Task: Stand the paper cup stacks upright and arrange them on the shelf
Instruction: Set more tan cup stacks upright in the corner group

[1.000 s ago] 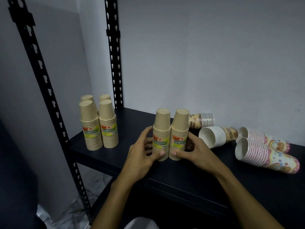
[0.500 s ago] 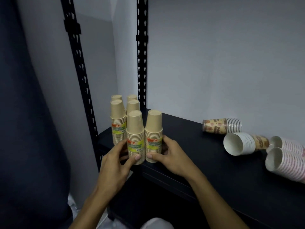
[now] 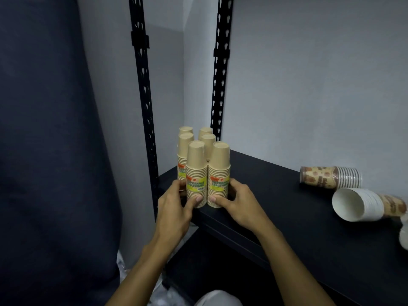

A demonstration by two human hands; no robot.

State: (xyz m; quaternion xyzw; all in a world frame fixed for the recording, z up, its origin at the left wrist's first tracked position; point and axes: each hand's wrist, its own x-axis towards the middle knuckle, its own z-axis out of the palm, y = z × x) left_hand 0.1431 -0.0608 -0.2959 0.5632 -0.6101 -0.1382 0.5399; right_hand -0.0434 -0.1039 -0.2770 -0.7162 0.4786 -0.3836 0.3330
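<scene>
Currently two kraft cup stacks are held upright at the near left corner of the black shelf [image 3: 276,195], just in front of four more kraft stacks [image 3: 186,149] already standing by the rear upright [image 3: 217,85]. The left hand [image 3: 174,208] is curled around the left front stack [image 3: 196,173], thumb pressed low on its near face; the right hand [image 3: 240,204] is closed the same way on the right front stack [image 3: 219,173]. Both stacks are rims down, touching each other, and appear to rest on the shelf close to its near edge.

Handling, as judged: the stacks are light and wrapped in clear film, so they are likely slick and easily tipped. The paper walls would dent under a hard squeeze. A low grip around the ribbed rim band, where the nested rims stiffen the stack, is thought best; a hold near the single top cup would give less control.

Still lying on their sides at the right: a patterned stack [image 3: 330,177] far back and a white-rimmed stack [image 3: 364,204] nearer, mouth toward the camera. Part of another stack is cut off at the right frame edge. These are judged to need a two-handed lift at the rim end and base, then a turn upright.
</scene>
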